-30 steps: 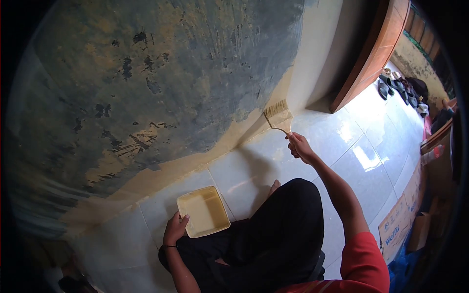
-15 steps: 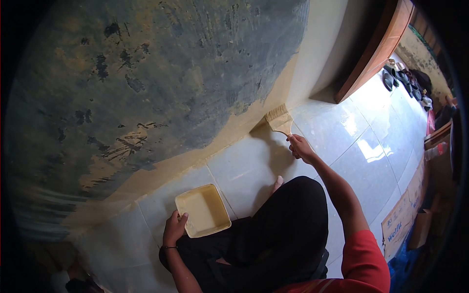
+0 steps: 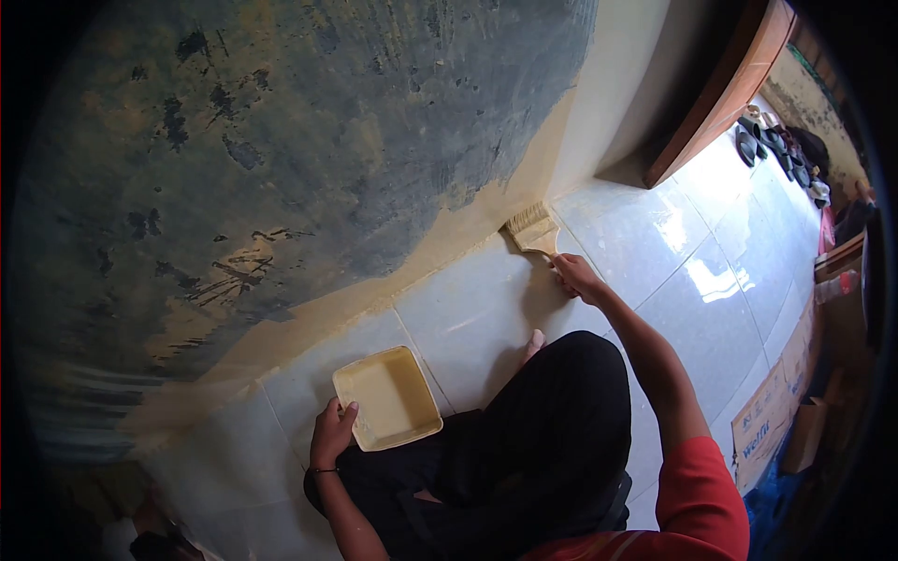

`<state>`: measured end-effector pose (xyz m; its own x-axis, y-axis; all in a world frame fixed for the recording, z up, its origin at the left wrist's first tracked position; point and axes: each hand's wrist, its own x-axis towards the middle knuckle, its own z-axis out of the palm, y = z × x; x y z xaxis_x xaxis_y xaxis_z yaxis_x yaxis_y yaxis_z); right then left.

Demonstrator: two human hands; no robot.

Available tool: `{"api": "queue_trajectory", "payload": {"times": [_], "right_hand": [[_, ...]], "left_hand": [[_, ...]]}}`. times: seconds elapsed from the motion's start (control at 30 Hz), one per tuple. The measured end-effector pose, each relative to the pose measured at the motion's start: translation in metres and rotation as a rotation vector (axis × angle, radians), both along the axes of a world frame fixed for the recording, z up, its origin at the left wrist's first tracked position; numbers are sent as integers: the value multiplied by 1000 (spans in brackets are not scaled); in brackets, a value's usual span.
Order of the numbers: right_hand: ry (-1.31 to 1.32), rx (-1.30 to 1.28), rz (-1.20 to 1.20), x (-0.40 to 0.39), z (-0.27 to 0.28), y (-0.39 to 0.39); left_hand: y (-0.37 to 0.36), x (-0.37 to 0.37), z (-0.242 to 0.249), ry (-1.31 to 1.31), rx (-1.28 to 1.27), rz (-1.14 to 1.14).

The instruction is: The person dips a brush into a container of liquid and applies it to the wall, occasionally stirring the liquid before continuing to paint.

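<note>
My right hand (image 3: 574, 277) is closed round the handle of a wide paintbrush (image 3: 533, 227). Its cream-coated bristles are right at the foot of the wall (image 3: 374, 122), where wall and floor meet. Cream paint covers a band along the wall's lower edge, and above it the surface is dark grey-green with black scrapes. My left hand (image 3: 334, 430) grips the near-left side of a square tub (image 3: 432, 397) of cream paint, thumb over the rim. The tub is tilted a little and sits beside my bent knee.
Glossy pale tiles (image 3: 673, 290) cover the floor. A wooden door frame (image 3: 725, 93) rises at the upper right, with several sandals (image 3: 748, 145) beyond it. Flattened cardboard (image 3: 762, 425) and a blue plastic sheet (image 3: 767, 510) lie at the right. My bare foot (image 3: 534, 344) is near the brush.
The brush has shifted slightly down and left, its bristles now closer against the base of the wall. My left hand keeps its hold on the tub, and the view has tilted a little.
</note>
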<state>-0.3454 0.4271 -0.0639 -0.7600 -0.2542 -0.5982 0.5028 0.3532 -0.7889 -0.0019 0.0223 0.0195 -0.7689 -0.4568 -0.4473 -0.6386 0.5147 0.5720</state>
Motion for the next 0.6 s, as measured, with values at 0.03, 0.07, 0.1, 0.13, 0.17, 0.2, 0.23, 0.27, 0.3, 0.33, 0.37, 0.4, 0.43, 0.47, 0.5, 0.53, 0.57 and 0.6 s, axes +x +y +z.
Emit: {"api": "queue_trajectory", "payload": {"times": [0.03, 0.07, 0.1, 0.13, 0.17, 0.2, 0.23, 0.27, 0.3, 0.33, 0.37, 0.4, 0.43, 0.47, 0.5, 0.53, 0.57, 0.6], "right_hand": [[4, 0, 0, 0, 7, -2], [-22, 28, -6, 1, 14, -4], [-48, 55, -13, 1, 22, -6], [-41, 53, -14, 1, 25, -6], [-50, 70, -5, -1, 29, -6], [-58, 87, 4, -2, 34, -6], [-46, 85, 4, -3, 36, -4], [-53, 84, -1, -3, 38, -3], [-60, 82, -4, -3, 42, -1], [-44, 78, 0, -2, 47, 1], [-43, 95, -14, 2, 53, 3], [-40, 113, -29, 4, 59, 4], [-33, 118, -31, 9, 70, 6], [-12, 119, -27, 13, 82, 8], [21, 86, -51, 18, 94, 11], [54, 53, -76, 22, 109, 13], [97, 40, -110, 25, 124, 14], [119, 42, -110, 26, 141, 16]], "left_hand": [[0, 0, 0, 1, -4, 1], [0, 1, -1, 5, -4, 1], [-1, 2, -2, 7, -7, -2], [-1, 2, -2, 11, -11, -5], [-1, 3, -2, 20, -13, -5], [-1, 3, -1, 18, -14, -7], [0, 4, 0, 18, -16, -8], [0, 4, 0, 32, -19, -7], [-1, 6, 0, 25, -26, -17], [-1, 7, 0, 19, -33, -25], [-2, 9, 1, 36, -37, -19], [-2, 11, 2, 18, -45, -25], [-2, 12, 1, 3, -52, -30], [-3, 14, 0, 23, -51, -25], [-4, 16, -2, 10, -35, -25], [-5, 18, -4, -2, -17, -28], [-5, 19, -5, 19, -15, -27], [-6, 20, -7, 11, -15, -29]]}}
